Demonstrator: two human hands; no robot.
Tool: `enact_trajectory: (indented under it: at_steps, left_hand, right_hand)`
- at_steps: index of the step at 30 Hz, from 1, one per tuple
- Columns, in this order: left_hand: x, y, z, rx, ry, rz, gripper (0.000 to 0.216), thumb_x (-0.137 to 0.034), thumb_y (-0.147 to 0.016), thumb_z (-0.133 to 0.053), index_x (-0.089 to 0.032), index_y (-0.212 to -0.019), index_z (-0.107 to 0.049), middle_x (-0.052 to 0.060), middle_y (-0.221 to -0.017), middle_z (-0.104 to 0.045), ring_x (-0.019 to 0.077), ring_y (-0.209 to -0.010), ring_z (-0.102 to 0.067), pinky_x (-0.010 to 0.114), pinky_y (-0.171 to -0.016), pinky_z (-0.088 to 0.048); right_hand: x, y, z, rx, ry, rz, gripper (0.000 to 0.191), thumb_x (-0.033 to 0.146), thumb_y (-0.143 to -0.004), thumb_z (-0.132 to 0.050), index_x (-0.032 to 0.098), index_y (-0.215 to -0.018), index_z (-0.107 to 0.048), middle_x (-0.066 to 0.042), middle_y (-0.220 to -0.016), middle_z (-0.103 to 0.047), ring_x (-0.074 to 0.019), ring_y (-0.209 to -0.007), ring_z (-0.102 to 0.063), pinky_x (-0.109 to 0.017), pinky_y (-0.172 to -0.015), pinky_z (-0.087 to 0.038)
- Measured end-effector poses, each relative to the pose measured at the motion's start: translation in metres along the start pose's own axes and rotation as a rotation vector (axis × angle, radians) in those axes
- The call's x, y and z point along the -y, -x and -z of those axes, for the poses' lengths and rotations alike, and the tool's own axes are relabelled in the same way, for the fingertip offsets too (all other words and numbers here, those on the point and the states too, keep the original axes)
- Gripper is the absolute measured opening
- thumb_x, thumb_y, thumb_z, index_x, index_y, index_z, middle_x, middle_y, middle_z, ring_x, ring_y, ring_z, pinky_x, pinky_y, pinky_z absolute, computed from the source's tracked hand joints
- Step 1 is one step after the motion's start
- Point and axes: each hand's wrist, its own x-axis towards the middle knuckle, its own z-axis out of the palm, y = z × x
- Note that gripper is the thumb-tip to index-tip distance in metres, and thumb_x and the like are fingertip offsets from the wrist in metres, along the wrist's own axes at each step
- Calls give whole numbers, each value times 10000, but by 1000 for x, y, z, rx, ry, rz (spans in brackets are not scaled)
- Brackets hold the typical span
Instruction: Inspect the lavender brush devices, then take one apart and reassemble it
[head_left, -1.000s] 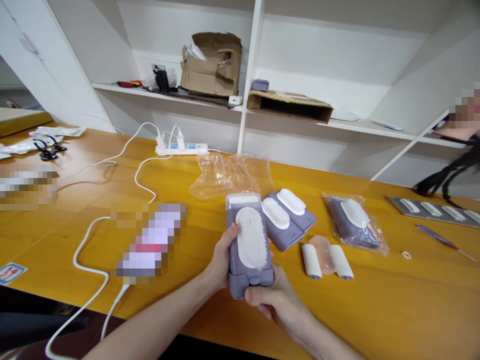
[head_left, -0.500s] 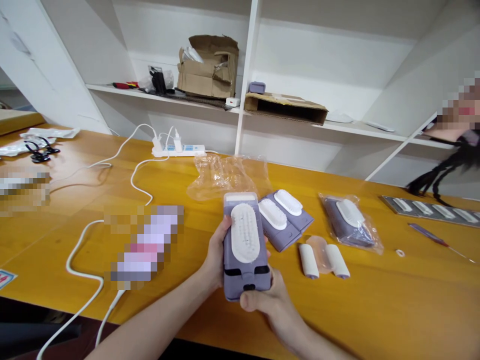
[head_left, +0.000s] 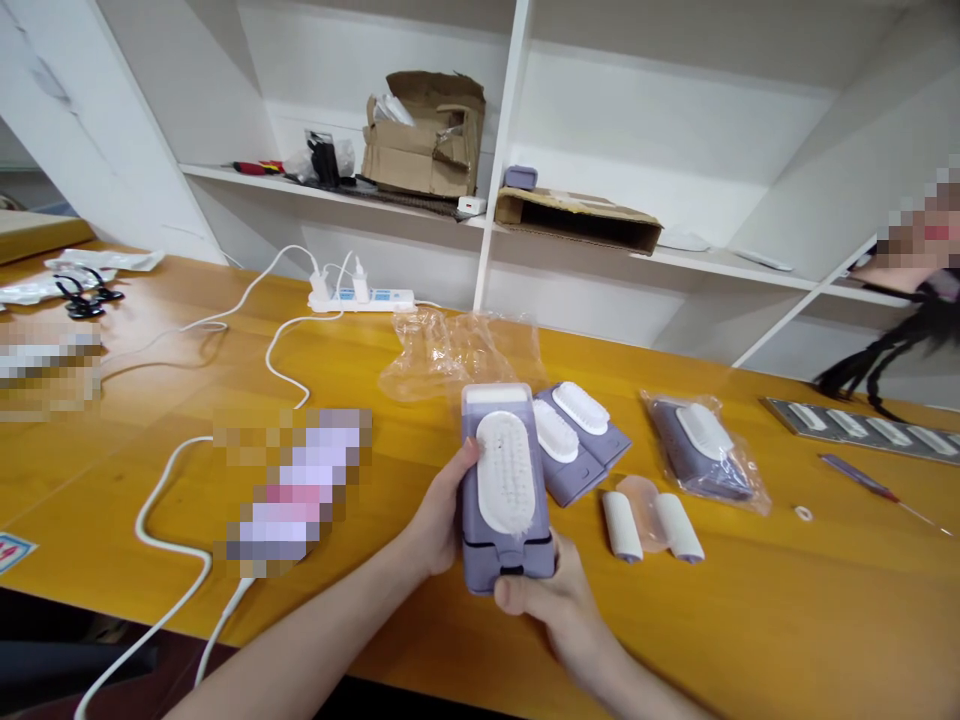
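Note:
Both hands hold a purple brush casing (head_left: 471, 480) with an oval pad of white bristles on its upper face and a pale strip at the far end. My left hand (head_left: 442, 515) is closed around the left side, thumb at the pad's edge. On the near end cap, my right hand (head_left: 562, 600) grips with the thumb at a dark slot; its other fingers are mostly hidden. A thin dark seam shows between cap and casing. Just right lie two purple panels (head_left: 609, 450) with white bristle pads. Nearer are two white rollers (head_left: 622, 525) beside a translucent pinkish piece (head_left: 646, 515).
Farther right are a bagged purple brush (head_left: 675, 465), a small white ring (head_left: 803, 513), a screwdriver (head_left: 859, 473) and a grey strip (head_left: 795, 418). Behind are a clear plastic bag (head_left: 427, 355) and a power strip (head_left: 382, 300). A cabled, blurred-out device (head_left: 315, 480) lies left. Another person is at far right.
The gap between the end cap and the casing has narrowed to a thin seam, the cap now closer in. Hands and casing sit slightly farther right in view.

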Motion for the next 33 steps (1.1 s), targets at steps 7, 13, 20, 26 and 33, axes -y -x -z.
enact_trajectory:
  at_steps: [7, 13, 20, 26, 33]
  left_hand:
    - [-7, 0, 0, 301, 132, 4, 787, -726, -751, -321, -93, -1122, -604, 181, -1078, -664, 323, -850, -659, 393, -695, -498]
    - [1, -1, 0, 217, 103, -68, 800, -719, -765, -275, -48, -1026, -625, 199, -950, -683, 314, -751, -666, 383, -616, -507]
    - [1, 1, 1, 262, 30, -69, 760, -683, -781, -326, -76, -1185, -541, 195, -990, -673, 330, -786, -662, 388, -607, -510]
    - [0, 0, -1, 266, 87, -67, 780, -700, -782, -289, -71, -1162, -552, 196, -986, -670, 329, -805, -659, 390, -639, -505]
    - [-4, 0, -3, 242, 107, -50, 773, -697, -792, -258, -71, -1119, -571, 184, -910, -683, 319, -763, -667, 386, -604, -504]
  right_hand:
    - [5, 1, -3, 101, 2, -19, 316, 285, -492, -820, 162, -680, -598, 48, -590, -508, -104, -562, -374, -222, -523, -308]
    - [5, 5, -8, 116, 21, -29, 283, 271, -532, -790, 160, -727, -617, 38, -604, -533, -109, -557, -397, -233, -529, -335]
    - [14, 8, -13, 121, 8, -42, 217, 206, -552, -774, 170, -649, -583, 62, -559, -500, -92, -527, -367, -220, -510, -316]
    - [10, 8, -11, 117, -16, -5, 299, 310, -539, -802, 169, -723, -614, 48, -599, -507, -108, -562, -378, -233, -530, -326]
    - [4, 7, -7, 145, -42, -31, 294, 329, -538, -804, 171, -674, -597, 39, -605, -510, -119, -581, -388, -239, -548, -315]
